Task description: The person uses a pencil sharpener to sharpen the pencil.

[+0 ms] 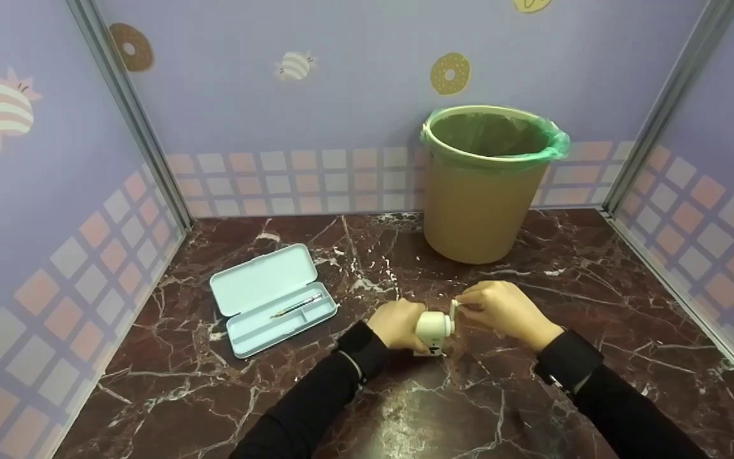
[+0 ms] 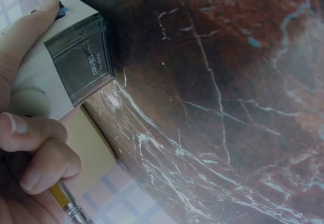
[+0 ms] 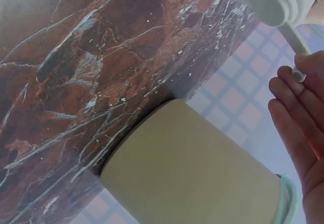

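My left hand (image 1: 395,322) grips a white crank pencil sharpener (image 1: 432,326) low over the marble table. In the left wrist view the thumb lies along its white body, and its clear shavings drawer (image 2: 78,64) faces outward. A pencil (image 2: 62,197) with a metal ferrule sticks out below the curled fingers of that hand; its other end is hidden. On the sharpener's right side, my right hand (image 1: 504,309) pinches the end of the crank handle (image 3: 294,41) between thumb and fingers. The crank arm points up in the head view.
To the left lies an open light-blue pencil case (image 1: 262,280) with a pencil (image 1: 295,306) inside. A tan bin (image 1: 482,204) lined with a green bag (image 1: 557,145) stands behind my right hand. Patterned panels (image 1: 354,76) enclose the table (image 1: 169,382) at the back and sides.
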Available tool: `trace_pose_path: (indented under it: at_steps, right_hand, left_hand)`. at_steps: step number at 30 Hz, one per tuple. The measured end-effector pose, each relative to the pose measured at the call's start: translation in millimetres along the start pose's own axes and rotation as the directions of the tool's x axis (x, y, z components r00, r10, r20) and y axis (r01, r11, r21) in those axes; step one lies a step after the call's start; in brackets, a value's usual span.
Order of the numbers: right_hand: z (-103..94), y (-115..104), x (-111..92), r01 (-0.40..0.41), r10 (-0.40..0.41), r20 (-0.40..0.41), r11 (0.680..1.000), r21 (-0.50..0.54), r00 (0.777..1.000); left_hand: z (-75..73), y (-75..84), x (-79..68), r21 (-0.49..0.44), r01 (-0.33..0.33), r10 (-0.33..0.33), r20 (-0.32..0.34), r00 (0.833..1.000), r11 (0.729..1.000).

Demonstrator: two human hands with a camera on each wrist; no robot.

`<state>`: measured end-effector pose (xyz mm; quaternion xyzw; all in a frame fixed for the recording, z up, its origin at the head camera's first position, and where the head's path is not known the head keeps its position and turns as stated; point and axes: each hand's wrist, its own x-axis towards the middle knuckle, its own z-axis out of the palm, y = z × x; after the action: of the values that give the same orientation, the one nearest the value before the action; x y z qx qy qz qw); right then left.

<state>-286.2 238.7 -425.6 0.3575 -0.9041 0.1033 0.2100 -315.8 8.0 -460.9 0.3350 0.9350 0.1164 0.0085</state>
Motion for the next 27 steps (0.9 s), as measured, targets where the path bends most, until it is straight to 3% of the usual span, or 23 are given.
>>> trace_pose_path:
  at_steps: [15,27]
  right_hand:
    - [24.4,13.3,8.8,-0.047,0.048,0.046,0.999,-0.017,0.998]
    - [54.4,14.6,-7.3,-0.017,0.013,0.105,0.999,0.03,0.994]
  left_hand:
    - [0.8,-1.9,-0.6,0.01,-0.011,0.011,-0.021,1.0,1.0]
    - [-0.1,1.3,-1.6,0.014,-0.007,0.007,-0.017,1.0,1.0]
